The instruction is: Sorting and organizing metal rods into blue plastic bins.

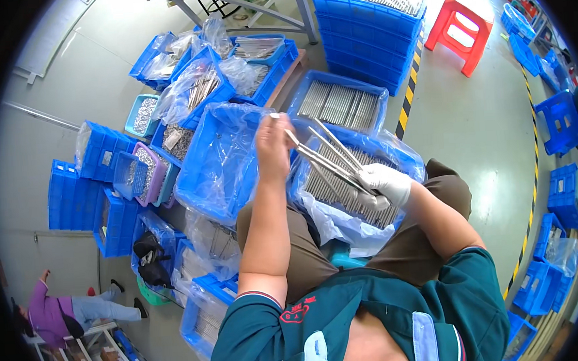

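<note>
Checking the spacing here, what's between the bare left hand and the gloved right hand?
In the head view, a fan of metal rods spans from the right hand toward the left hand, above a bag-lined blue crate of rods.

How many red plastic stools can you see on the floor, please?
1: a red stool stands on the grey floor at upper right, beside the stacked blue crates. Others may be hidden.

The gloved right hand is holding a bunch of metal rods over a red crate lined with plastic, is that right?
Not quite: the crate is blue, not red, as the head view shows. The gloved right hand does hold a bunch of metal rods over it, and the crate is lined with plastic.
</note>
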`<state>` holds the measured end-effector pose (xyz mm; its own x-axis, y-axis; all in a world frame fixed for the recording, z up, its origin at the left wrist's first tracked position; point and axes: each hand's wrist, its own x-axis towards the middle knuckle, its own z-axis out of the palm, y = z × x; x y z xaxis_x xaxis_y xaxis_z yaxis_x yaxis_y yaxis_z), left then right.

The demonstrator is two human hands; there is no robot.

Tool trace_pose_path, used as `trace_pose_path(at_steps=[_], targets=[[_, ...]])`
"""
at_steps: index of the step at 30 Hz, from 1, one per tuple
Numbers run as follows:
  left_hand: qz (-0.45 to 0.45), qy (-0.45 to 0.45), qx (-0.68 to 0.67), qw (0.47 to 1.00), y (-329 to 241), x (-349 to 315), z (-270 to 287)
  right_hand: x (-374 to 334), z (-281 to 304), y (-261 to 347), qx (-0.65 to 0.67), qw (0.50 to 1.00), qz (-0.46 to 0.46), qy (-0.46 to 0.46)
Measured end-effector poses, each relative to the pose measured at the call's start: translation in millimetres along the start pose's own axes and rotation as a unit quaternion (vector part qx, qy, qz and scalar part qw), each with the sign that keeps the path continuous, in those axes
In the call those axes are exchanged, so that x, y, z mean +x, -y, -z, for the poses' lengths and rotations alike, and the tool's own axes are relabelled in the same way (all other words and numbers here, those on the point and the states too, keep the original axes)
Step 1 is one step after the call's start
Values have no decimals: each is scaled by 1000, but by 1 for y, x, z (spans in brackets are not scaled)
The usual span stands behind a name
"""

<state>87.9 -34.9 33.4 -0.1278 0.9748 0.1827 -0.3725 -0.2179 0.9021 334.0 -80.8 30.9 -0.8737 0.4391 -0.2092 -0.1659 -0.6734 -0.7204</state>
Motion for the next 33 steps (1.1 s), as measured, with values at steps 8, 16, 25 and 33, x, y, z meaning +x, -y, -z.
trace_pose_path(at_steps=[8,16,25,33], targets=[[106,127,-64,984,-11,-21,-39,9,12,-14,107,985,14,136],[41,35,41,998,-19,-8,-25,7,12,-12,114,982,-40,146],[-362,-45,452,814,-26,-10,-38,4,13,-11,109,982,145,42],[-479,226,475,703,23,-49,-82,31,26,-31,353,927,73,-107]])
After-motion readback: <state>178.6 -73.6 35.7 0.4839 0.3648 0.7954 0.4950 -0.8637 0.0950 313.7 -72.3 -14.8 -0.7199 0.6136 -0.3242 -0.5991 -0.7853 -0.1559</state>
